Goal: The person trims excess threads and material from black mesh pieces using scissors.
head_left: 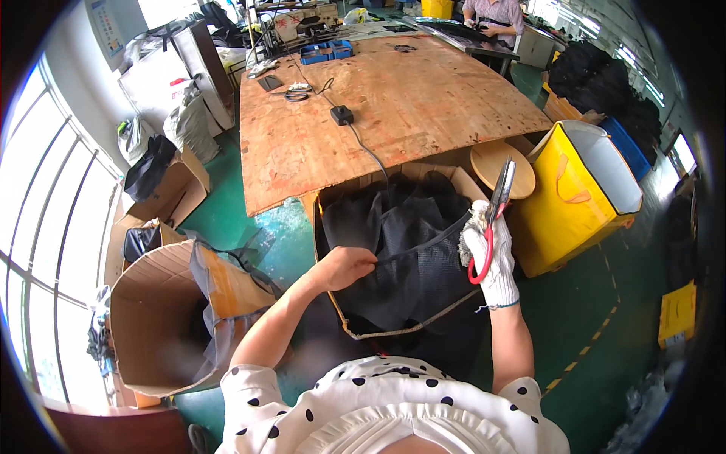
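Black mesh fabric lies heaped in a cardboard box in front of me, partly under the table edge. My left hand, bare, is closed in a pinch on the fabric's edge at the left. On my right hand there is a white knit glove. It holds scissors with red handles, the blades pointing up and away from me, beside the fabric's right end. Whether the gloved fingers also grip the fabric is hard to make out.
A wooden table carries a black adapter with a cord and a blue tray. To the right stand a yellow bag and a round wooden stool. An open carton is at left. Another person works at the far end.
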`<state>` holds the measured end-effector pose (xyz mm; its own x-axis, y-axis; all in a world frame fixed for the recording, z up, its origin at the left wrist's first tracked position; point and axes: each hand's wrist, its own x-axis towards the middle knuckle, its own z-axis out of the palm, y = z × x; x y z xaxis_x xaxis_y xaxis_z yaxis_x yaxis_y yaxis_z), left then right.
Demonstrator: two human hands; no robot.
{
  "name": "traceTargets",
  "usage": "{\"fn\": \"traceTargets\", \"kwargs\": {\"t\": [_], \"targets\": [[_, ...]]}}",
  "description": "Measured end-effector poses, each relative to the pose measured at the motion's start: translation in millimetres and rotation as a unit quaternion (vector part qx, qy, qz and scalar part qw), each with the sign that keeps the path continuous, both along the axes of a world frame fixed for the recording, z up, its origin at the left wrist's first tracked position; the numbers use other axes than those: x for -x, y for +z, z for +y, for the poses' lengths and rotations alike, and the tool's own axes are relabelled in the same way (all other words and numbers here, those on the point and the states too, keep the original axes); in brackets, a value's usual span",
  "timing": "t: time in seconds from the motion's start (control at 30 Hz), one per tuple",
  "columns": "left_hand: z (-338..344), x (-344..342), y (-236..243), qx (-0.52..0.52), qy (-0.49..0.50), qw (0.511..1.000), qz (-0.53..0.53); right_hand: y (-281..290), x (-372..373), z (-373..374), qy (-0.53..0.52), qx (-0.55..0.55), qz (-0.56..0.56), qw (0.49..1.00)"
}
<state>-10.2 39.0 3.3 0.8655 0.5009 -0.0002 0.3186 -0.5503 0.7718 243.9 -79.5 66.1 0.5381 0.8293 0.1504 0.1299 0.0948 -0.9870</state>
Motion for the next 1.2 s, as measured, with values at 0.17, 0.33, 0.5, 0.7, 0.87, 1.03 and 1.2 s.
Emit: {"fn": "traceTargets", "kwargs": {"t": [0.17, 0.33, 0.5, 0.7, 0.87, 1.03, 1.2], "targets": [[-1.4, -9.9, -18.7, 0.120, 0.044, 0.990, -0.058, 2.7, -6.0, -4.9, -0.020, 0.024, -0.068, 0.997], [-8.3, -17.5, 9.9, 0.381, 0.000, 0.919, -0.100, 12.8, -10.6, -10.9, 0.003, 0.022, -0.052, 0.998], [4.6, -15.0, 2.7, 0.493, -0.055, 0.842, -0.211, 15.7, -9.5, -9.8, 0.009, 0.033, -0.021, 0.999], [-1.2, -20.5, -5.3, 0.693, -0.180, 0.652, -0.249, -19.2, -21.4, 1.5, 0.047, -0.019, 0.049, 0.998], [-17.2, -26.4, -15.4, 0.725, -0.055, 0.620, -0.295, -34.4, -39.8, 22.6, 0.141, -0.100, 0.404, 0.898], [0.7, -19.3, -17.6, 0.673, 0.032, 0.617, -0.405, -56.8, -83.6, -17.7, 0.160, -0.105, 0.471, 0.861], [3.4, -27.9, -24.8, 0.659, 0.042, 0.598, -0.455, -24.1, -33.1, -67.4, 0.118, -0.154, 0.652, 0.733]]}}
